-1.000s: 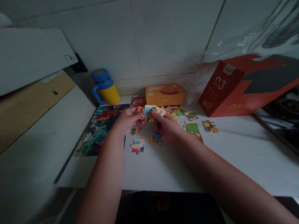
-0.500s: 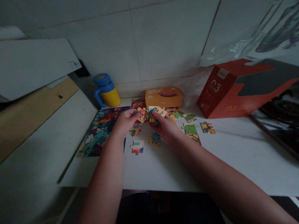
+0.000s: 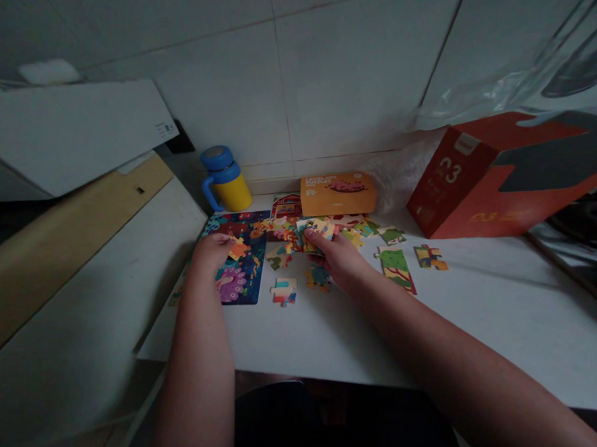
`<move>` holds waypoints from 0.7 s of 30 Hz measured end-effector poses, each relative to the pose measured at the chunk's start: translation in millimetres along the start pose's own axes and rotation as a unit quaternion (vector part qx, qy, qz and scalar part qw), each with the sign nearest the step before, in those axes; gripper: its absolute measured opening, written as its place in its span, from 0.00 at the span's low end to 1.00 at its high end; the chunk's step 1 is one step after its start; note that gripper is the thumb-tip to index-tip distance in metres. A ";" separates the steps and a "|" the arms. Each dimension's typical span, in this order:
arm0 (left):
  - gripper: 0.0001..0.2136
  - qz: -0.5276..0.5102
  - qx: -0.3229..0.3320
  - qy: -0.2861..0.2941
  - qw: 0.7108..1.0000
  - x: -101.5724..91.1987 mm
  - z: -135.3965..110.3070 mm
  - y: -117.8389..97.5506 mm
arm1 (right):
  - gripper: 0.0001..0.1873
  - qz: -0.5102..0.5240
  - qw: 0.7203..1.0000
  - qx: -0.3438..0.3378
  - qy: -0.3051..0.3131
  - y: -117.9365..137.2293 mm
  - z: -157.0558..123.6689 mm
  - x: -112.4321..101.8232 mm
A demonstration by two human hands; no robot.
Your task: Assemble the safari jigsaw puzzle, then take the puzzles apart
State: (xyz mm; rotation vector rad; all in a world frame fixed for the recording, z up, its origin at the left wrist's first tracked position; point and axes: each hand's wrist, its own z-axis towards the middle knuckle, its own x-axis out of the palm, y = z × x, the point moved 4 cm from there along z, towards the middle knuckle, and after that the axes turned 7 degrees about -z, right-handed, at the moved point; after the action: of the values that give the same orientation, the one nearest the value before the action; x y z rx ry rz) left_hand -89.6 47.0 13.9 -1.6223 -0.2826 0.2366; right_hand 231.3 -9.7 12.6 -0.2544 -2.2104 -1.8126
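My left hand (image 3: 210,250) rests over the colourful finished puzzle (image 3: 241,273) at the left of the white table (image 3: 354,327), fingers pinched on an orange puzzle piece (image 3: 238,248). My right hand (image 3: 336,256) grips a small bunch of puzzle pieces (image 3: 313,231) just in front of a pile of loose pieces (image 3: 284,234). Single pieces lie near the hands: a pale one (image 3: 283,291), a blue one (image 3: 319,278), a green one (image 3: 397,264) and a striped one (image 3: 430,256).
A small orange box (image 3: 337,193) and a blue-and-yellow mug (image 3: 225,178) stand at the tiled wall. A large red carton (image 3: 506,172) lies at the right, with clear plastic behind it. White and wooden boards (image 3: 78,215) lean at the left.
My left hand has left the bunch of pieces and moved left onto the finished puzzle, carrying an orange piece. My right hand stays on the bunch.
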 end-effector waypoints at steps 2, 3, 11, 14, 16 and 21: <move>0.09 0.081 0.020 0.004 0.997 0.0 1.2 0.7 | 0.28 -0.018 1.000 0.000 -0.001 -1.9 0.4 -0.6; 0.09 0.120 0.031 0.009 0.992 3.1 1.0 0.6 | 0.27 -0.022 1.000 0.000 0.000 -2.8 0.8 -0.8; 0.06 0.285 0.112 0.035 0.951 39.6 -8.3 -6.9 | 0.26 -0.024 1.000 -0.002 0.015 -6.7 1.3 1.0; 0.08 0.308 0.168 0.032 0.936 51.8 -21.5 -18.0 | 0.25 -0.008 0.999 -0.007 0.031 -3.9 -1.9 5.3; 0.13 0.296 0.194 0.090 0.931 65.9 -34.2 -23.2 | 0.26 0.002 0.999 -0.013 0.048 -0.8 -4.7 9.4; 0.22 0.191 0.116 0.292 0.930 99.2 -59.2 -16.4 | 0.26 0.006 0.998 -0.017 0.067 2.3 -8.0 14.1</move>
State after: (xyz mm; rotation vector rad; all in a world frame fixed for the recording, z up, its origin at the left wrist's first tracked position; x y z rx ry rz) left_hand 22.7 24.1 36.2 -1.4257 0.5076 0.0670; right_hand 219.5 -17.5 20.6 -0.1481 -2.0846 -1.8083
